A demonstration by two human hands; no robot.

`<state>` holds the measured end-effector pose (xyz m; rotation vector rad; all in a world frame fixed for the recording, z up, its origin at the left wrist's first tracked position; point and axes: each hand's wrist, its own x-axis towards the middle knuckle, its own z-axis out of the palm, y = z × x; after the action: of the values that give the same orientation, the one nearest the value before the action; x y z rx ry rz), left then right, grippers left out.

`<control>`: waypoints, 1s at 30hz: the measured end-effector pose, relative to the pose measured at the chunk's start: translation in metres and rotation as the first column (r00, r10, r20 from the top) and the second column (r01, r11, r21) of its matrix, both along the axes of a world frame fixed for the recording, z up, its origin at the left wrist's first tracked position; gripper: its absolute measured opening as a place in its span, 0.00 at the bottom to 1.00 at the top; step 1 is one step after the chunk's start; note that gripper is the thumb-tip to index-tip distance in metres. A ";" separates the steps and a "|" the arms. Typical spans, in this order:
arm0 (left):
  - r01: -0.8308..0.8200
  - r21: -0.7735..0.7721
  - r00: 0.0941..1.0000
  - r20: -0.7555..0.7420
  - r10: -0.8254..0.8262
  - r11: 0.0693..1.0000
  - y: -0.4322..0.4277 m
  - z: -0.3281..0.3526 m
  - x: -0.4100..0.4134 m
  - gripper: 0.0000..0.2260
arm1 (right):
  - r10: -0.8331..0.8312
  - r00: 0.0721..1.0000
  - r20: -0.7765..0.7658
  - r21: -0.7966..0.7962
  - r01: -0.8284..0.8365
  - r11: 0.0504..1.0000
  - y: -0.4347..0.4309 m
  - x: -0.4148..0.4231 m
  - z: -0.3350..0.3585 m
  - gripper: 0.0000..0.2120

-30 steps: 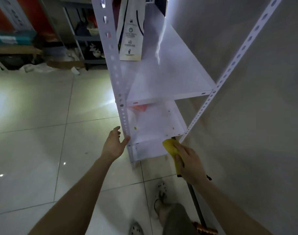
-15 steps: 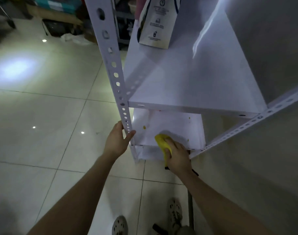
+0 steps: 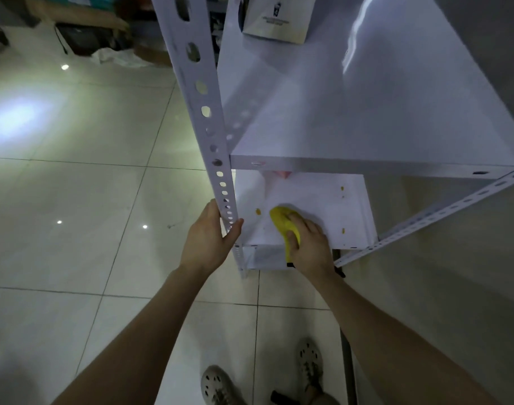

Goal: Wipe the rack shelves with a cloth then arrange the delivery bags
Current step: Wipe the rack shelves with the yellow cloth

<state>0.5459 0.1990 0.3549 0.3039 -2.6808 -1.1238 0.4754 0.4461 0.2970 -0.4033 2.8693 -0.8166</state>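
A white metal rack stands against the wall. My left hand [image 3: 212,238] grips its perforated front-left post [image 3: 212,135]. My right hand [image 3: 308,244] holds a yellow cloth [image 3: 282,220] pressed on the lower shelf [image 3: 317,200], which carries a few yellowish spots. The upper shelf [image 3: 366,106] is bare near me. A white delivery bag [image 3: 274,20] with dark print stands at its far end, cut off by the frame's top edge.
Glossy tiled floor [image 3: 74,200] spreads out to the left. Boxes and dark clutter [image 3: 83,33] lie at the far left. A grey wall [image 3: 469,273] runs along the right of the rack. My feet in grey clogs [image 3: 308,363] stand just below the rack.
My right hand slid the yellow cloth from the lower shelf's front edge further in and to the left. My left hand closed its hold on the post. The view moved nearer the rack.
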 end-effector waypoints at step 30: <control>-0.273 -0.028 0.850 -0.474 0.228 0.962 0.025 -0.172 -0.027 0.10 | 0.238 0.927 -0.290 0.077 -0.225 0.971 -0.002 -0.076 -0.065 0.26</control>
<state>0.5189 0.2244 0.1832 0.3094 -2.1826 -0.8549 0.3994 0.4438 0.2316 -0.9146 3.0166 -0.7035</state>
